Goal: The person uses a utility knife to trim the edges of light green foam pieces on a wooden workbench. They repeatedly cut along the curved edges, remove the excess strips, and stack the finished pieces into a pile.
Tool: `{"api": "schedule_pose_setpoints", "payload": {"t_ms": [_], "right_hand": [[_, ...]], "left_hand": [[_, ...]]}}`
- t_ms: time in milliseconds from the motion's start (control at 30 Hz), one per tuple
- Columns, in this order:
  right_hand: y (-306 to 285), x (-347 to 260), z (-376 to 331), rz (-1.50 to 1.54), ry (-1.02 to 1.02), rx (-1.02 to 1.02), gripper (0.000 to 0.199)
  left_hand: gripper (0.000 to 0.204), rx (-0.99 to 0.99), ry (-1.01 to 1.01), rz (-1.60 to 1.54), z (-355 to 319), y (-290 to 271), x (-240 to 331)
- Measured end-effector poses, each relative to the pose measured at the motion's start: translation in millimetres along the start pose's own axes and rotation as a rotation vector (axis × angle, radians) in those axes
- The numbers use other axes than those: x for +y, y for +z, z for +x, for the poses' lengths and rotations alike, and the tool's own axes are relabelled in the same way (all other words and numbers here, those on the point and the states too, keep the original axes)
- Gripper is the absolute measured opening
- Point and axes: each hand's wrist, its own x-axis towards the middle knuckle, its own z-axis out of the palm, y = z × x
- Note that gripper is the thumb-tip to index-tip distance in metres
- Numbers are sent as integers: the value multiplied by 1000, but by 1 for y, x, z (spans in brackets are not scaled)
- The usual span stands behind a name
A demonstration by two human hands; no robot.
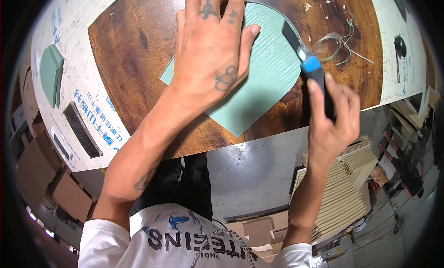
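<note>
Green panel (273, 83) is being pressed onto the brown tabletop (134, 59) beneath the left hand (210, 50), whose cropped fingers' closure cannot be told; across its curved edge, left of the right hand (334, 122), a firmly gripped dark tool (311, 64) is being slanted up-left.

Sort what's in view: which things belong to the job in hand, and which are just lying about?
In use:
Green panel, under the left hand
Black-and-blue tool, in the right hand
Brown board, beneath the panel

Lying about:
Clear strips, perhaps trimmings
Green pieces, stacked at left
Black bar, left
Black oval item, right
Stacked boards, lower right
</note>
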Motion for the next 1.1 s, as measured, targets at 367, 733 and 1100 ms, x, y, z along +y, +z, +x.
{"api": "schedule_pose_setpoints", "payload": {"t_ms": [367,733,1100], "right_hand": [[-40,-3,-60,-14,53,-107,40],[-33,8,-39,10,-12,-86,35],[-11,20,19,79,-97,-154,36]], "left_hand": [[43,-63,97,125,28,4,-15],[25,-17,2,62,10,-6,-13],[24,-119,189,-190,14,-11,-34]]}}
